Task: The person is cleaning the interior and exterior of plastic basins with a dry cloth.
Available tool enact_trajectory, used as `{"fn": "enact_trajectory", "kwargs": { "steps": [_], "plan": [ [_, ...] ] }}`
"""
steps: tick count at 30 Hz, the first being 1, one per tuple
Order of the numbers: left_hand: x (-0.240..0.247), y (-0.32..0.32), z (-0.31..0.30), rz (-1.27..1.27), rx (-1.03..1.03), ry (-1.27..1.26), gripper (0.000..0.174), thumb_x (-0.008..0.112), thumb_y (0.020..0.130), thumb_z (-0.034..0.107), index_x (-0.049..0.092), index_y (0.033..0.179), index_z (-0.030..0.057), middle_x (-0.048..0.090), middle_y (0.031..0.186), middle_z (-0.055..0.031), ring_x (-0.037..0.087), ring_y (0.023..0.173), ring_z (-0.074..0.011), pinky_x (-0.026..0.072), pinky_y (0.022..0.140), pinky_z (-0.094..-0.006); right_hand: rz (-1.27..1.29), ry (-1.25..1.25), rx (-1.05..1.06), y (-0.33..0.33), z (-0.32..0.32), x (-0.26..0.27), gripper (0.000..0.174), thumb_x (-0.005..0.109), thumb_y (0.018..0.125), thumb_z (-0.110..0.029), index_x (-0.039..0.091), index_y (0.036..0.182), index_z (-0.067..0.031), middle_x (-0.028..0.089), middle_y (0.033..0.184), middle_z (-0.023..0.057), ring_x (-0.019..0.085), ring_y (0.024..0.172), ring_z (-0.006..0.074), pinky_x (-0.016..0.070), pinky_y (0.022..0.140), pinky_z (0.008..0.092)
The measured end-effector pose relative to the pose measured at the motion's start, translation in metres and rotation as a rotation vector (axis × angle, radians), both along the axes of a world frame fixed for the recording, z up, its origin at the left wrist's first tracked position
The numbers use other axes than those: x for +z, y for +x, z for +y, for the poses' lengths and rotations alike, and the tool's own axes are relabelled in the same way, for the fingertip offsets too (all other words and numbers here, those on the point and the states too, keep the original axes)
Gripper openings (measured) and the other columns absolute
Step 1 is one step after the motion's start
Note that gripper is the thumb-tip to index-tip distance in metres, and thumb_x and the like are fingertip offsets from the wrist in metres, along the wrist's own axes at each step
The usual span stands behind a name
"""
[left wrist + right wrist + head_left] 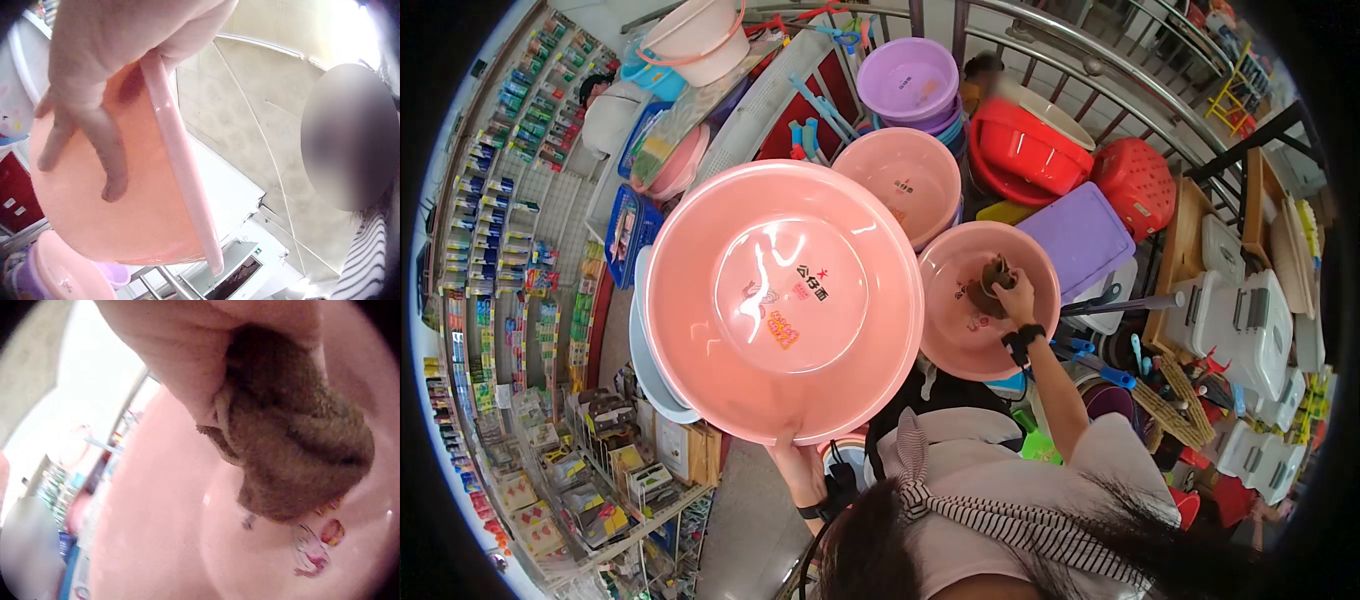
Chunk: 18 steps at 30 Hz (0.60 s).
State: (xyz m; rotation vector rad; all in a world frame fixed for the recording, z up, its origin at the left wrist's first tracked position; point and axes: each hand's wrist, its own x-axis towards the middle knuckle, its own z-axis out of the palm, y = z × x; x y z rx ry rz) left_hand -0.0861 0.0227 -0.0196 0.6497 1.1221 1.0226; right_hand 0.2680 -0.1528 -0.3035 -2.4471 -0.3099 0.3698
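The left hand (800, 465) is gripping the large pink basin (785, 300) by its lower rim, fingers spreading flat across the outer wall while the rim is being pinched against the palm side. The basin is tilting up on edge, its inside facing the head camera. The right hand (1015, 298) is clutching a bunched brown cloth (992, 282), pressing it against the inside bottom of a smaller pink basin (960, 340) just beside the large one. A purple basin (907, 80) is sitting behind them.
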Motion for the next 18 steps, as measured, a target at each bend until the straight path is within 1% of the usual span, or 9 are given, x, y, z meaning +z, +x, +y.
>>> {"fn": "enact_trajectory", "kwargs": {
  "steps": [1,3,4,6,9,10,13,15,18],
  "plan": [
    [0.002,0.003,0.0,0.024,-0.014,-0.029,0.068,0.051,0.075,-0.008,0.029,0.139,0.0005,0.042,0.132,-0.0173,0.049,0.119,-0.0301,0.0452,0.098,-0.0443,-0.006,0.0,-0.002,-0.001,-0.002,0.028,0.047,0.073,0.071,-0.016,0.051,0.11,-0.0056,0.062,0.1,0.0156,0.063,0.097,0.0253,0.0514,0.078,0.0377],
    [-0.002,0.008,-0.001,0.029,-0.037,-0.032,0.068,0.05,0.074,-0.008,0.029,0.138,0.0004,0.042,0.132,-0.0172,0.049,0.119,-0.03,0.0447,0.099,-0.0437,0.12,0.367,-0.012,-0.005,-0.009,0.083,0.042,0.071,0.074,-0.011,0.052,0.11,-0.0051,0.062,0.1,0.012,0.063,0.091,0.0221,0.0512,0.077,0.0329],
    [-0.005,0.009,-0.002,0.043,-0.059,-0.035,0.067,0.05,0.074,-0.009,0.03,0.138,0.0003,0.042,0.132,-0.0171,0.048,0.12,-0.0299,0.0443,0.099,-0.043,0.115,0.369,-0.013,-0.013,-0.012,0.116,0.042,0.071,0.074,-0.011,0.052,0.11,-0.0051,0.062,0.1,0.012,0.063,0.091,0.0221,0.0512,0.077,0.0329],
    [-0.015,0.013,-0.004,0.017,-0.111,-0.034,0.068,0.05,0.074,-0.009,0.029,0.138,0.0003,0.042,0.132,-0.0171,0.048,0.121,-0.0298,0.0437,0.1,-0.0428,0.433,0.846,-0.056,-0.035,-0.017,0.179,0.039,0.066,0.078,-0.006,0.053,0.114,-0.0033,0.06,0.107,0.0077,0.059,0.099,0.0183,0.048,0.085,0.0305],
    [-0.019,0.026,-0.013,-0.004,-0.171,-0.063,0.068,0.049,0.074,-0.01,0.029,0.138,0.0003,0.043,0.133,-0.0168,0.047,0.121,-0.0294,0.0425,0.101,-0.0427,0.486,1.108,-0.046,-0.068,-0.013,0.235,0.041,0.062,0.081,-0.002,0.051,0.12,-0.0022,0.056,0.115,0.0056,0.054,0.109,0.018,0.0442,0.093,0.0307],
    [-0.018,0.031,-0.015,0.003,-0.18,-0.091,0.068,0.049,0.074,-0.011,0.028,0.138,0.0002,0.043,0.133,-0.0166,0.047,0.121,-0.0291,0.0419,0.101,-0.0427,0.578,1.081,-0.046,-0.072,-0.017,0.234,0.047,0.061,0.081,-0.002,0.048,0.125,-0.001,0.053,0.12,0.0069,0.05,0.115,0.0166,0.0407,0.098,0.0301],
    [-0.016,0.037,-0.019,0.004,-0.252,-0.077,0.069,0.048,0.075,-0.009,0.028,0.14,0.003,0.042,0.134,-0.0138,0.047,0.121,-0.0286,0.0403,0.103,-0.0432,0.559,1.136,0.004,-0.086,-0.012,0.25,0.047,0.061,0.083,-0.003,0.047,0.127,-0.0016,0.054,0.119,0.0072,0.051,0.113,0.0168,0.0416,0.097,0.0307],
    [-0.018,0.04,-0.023,-0.003,-0.29,-0.048,0.068,0.048,0.076,-0.009,0.027,0.14,0.0032,0.042,0.135,-0.0134,0.046,0.122,-0.0283,0.0401,0.103,-0.0431,0.61,1.147,-0.093,-0.091,-0.007,0.257,0.043,0.065,0.082,-0.004,0.049,0.122,-0.0019,0.055,0.116,0.0071,0.053,0.109,0.0158,0.0439,0.093,0.03],
    [-0.023,0.044,-0.027,-0.036,-0.389,-0.005,0.067,0.052,0.081,-0.006,0.025,0.141,0.0021,0.041,0.137,-0.0136,0.045,0.124,-0.0265,0.0383,0.104,-0.0406,0.382,0.966,-0.062,-0.093,-0.003,0.259,0.039,0.07,0.08,-0.005,0.051,0.113,-0.0018,0.057,0.111,0.0067,0.056,0.102,0.0143,0.0464,0.089,0.029]
  ]
}}
